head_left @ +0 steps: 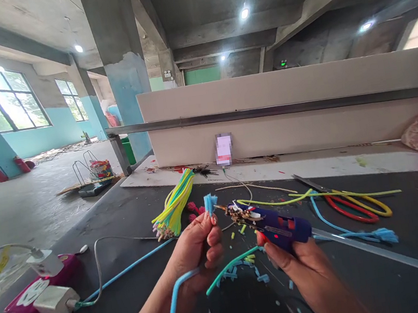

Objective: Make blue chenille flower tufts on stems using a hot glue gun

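My left hand (196, 244) is closed on a fuzzy blue pipe cleaner (211, 204). A frayed blue tuft stands up from the pinched thumb and fingers, and a bent tail hangs below the palm. My right hand (308, 270) grips a dark blue hot glue gun (296, 228), its nozzle pointing left at the tuft, close to it or touching. Crusted glue and scraps cover the front of the gun. From its rear runs a long translucent glue stick (388, 252). A green pipe cleaner (231, 269) slants down-left from beside my right fingers. Short blue offcuts (230, 273) lie beneath.
A yellow-green bundle of pipe cleaners (176, 203) lies behind my left hand. Scissors (351, 203) with red and yellow handles rest at right among loose stems. A magenta power strip (29, 298) with white plugs sits at left. A phone (224, 149) leans against the back panel.
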`<action>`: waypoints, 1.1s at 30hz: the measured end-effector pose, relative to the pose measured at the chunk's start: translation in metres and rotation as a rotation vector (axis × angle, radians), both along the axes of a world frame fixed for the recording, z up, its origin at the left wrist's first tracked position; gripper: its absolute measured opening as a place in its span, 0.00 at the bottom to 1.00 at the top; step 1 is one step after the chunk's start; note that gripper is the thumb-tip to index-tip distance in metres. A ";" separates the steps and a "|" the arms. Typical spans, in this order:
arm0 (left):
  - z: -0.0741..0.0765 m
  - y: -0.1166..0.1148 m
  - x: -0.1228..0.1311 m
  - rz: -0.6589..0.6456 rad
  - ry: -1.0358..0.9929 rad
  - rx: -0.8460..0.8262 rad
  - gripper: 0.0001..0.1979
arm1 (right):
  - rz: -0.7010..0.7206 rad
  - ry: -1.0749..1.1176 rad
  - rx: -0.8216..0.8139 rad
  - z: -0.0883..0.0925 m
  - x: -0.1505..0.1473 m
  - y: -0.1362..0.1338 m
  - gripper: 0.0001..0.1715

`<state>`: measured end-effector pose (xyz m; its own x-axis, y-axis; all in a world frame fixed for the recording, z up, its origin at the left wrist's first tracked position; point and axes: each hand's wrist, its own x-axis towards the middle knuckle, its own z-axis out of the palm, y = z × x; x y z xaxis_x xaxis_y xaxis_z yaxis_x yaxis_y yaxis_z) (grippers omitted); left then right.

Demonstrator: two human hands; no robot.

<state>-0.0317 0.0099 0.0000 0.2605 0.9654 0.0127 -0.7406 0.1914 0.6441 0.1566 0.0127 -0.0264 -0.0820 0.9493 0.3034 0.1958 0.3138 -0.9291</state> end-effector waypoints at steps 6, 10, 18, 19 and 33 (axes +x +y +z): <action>-0.001 0.002 -0.001 -0.001 0.012 0.023 0.08 | -0.018 -0.144 0.014 0.003 0.000 -0.002 0.22; -0.002 0.003 -0.001 0.003 0.023 0.012 0.07 | 0.045 -0.215 0.033 0.003 0.002 -0.004 0.22; 0.000 0.004 -0.007 0.008 0.024 -0.015 0.07 | -0.011 -0.171 0.096 0.012 -0.003 -0.005 0.22; 0.000 0.004 -0.007 0.002 0.021 -0.014 0.07 | -0.029 -0.170 0.097 0.013 -0.003 -0.004 0.22; -0.002 0.005 -0.010 -0.033 -0.010 0.011 0.09 | 0.010 -0.102 0.089 0.006 0.001 0.000 0.19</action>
<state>-0.0420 0.0148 -0.0015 0.2922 0.9560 0.0262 -0.7402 0.2087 0.6392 0.1572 0.0128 -0.0207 -0.1265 0.9180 0.3759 0.2843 0.3966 -0.8728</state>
